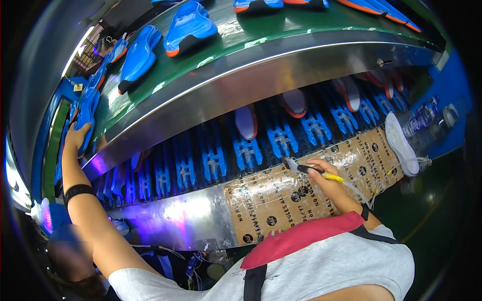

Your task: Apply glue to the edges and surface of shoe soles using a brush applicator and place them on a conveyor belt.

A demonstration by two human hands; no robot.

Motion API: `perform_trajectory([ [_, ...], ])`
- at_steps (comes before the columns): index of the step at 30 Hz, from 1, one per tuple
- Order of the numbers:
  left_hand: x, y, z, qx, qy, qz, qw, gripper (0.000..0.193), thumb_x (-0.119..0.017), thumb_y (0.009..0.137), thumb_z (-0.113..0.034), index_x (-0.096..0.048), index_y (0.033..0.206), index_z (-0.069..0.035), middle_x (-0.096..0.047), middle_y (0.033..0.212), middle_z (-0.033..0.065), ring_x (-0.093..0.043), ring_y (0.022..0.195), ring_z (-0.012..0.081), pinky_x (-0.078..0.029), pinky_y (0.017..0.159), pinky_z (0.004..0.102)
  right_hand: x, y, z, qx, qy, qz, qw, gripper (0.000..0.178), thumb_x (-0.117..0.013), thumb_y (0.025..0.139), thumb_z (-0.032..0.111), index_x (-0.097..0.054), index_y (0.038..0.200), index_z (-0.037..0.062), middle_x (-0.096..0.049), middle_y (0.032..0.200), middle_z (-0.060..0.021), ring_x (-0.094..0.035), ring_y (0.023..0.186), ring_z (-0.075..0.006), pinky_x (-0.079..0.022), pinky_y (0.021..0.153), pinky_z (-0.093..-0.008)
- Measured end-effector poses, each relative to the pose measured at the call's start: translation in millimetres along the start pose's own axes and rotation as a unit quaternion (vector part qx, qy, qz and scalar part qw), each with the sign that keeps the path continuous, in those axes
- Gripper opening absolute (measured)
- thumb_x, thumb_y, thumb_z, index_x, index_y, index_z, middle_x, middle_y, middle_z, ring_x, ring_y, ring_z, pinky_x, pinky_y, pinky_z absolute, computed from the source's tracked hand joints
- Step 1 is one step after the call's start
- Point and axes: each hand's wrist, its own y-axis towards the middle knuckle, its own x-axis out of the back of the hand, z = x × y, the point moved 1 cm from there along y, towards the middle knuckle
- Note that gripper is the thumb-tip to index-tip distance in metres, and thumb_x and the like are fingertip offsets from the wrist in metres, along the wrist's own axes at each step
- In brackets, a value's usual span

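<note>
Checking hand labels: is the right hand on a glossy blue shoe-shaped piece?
No, the right hand holds a slim black-and-yellow brush-like tool, while the left hand is on the blue piece.

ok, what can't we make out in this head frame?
All in the head view:
Left hand on blue shoe-shaped piece: small near the rim, finger contact unclear.
Tip of brush in right hand: too small to tell if wet.
Cardboard, near edge: partly behind red cloth.
Topmost blue pieces: cut off by upper edge.
</note>
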Motion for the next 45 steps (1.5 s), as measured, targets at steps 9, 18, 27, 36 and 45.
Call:
perform_trajectory([
  [9, 9.1, -46.4, -113.8, 0.020, 0.119, -0.101, 0.988, 0.094, -0.060, 0.065, -0.060, -0.032, 0.131, 0.000, -0.042, 0.128, 0.0235, -0.040, 0.120, 0.0324, -0.033, 0.097, 0.0399, 9.8, -10.8, 7.4, 0.060, -0.059, -0.012, 0.996, 0.028, -0.057, 0.081, 0.010, -0.054, 0.107, -0.0004, -0.062, 0.081, -0.0060, -0.057, 0.072, -0.0076, -0.045, 0.064, -0.0205],
  [18, 15.4, -79.1, -263.6, -0.031, -0.178, 0.170, 0.969, 0.097, -0.056, 0.060, -0.070, -0.023, 0.138, -0.023, -0.026, 0.139, 0.0200, -0.034, 0.119, 0.0440, -0.028, 0.092, 0.0595, 16.5, -17.9, 3.1, 0.042, -0.002, -0.006, 0.999, 0.027, -0.057, 0.082, 0.007, -0.054, 0.107, -0.0005, -0.062, 0.085, -0.0071, -0.058, 0.074, -0.0088, -0.045, 0.064, -0.0208],
  [27, -5.3, -60.5, -262.4, -0.101, -0.031, 0.080, 0.991, 0.103, -0.064, 0.058, -0.056, -0.027, 0.133, 0.003, -0.039, 0.129, 0.0246, -0.040, 0.119, 0.0321, -0.031, 0.099, 0.0345, 33.3, -27.1, 2.0, 0.017, 0.000, -0.018, 1.000, 0.027, -0.056, 0.082, 0.008, -0.054, 0.107, -0.0005, -0.062, 0.089, -0.0085, -0.059, 0.075, -0.0096, -0.045, 0.064, -0.0202],
  [36, -3.3, -22.9, -99.0, 0.004, 0.065, 0.028, 0.997, 0.102, -0.062, 0.057, -0.057, -0.031, 0.128, 0.010, -0.039, 0.128, 0.0279, -0.042, 0.118, 0.0325, -0.032, 0.097, 0.0340, 30.0, -34.2, 7.4, 0.003, -0.007, 0.000, 1.000, 0.027, -0.056, 0.082, 0.009, -0.054, 0.107, -0.0005, -0.062, 0.087, -0.0075, -0.057, 0.074, -0.0082, -0.043, 0.063, -0.0194],
  [45, 0.7, 33.1, -7.9, -0.079, 0.146, 0.038, 0.985, 0.092, -0.064, 0.060, -0.056, -0.040, 0.126, 0.004, -0.050, 0.118, 0.0263, -0.048, 0.112, 0.0307, -0.037, 0.093, 0.0351, 32.8, -38.9, 9.8, 0.033, -0.015, -0.024, 0.999, 0.026, -0.058, 0.081, 0.008, -0.056, 0.106, 0.0002, -0.062, 0.082, -0.0053, -0.055, 0.072, -0.0069, -0.043, 0.062, -0.0196],
])
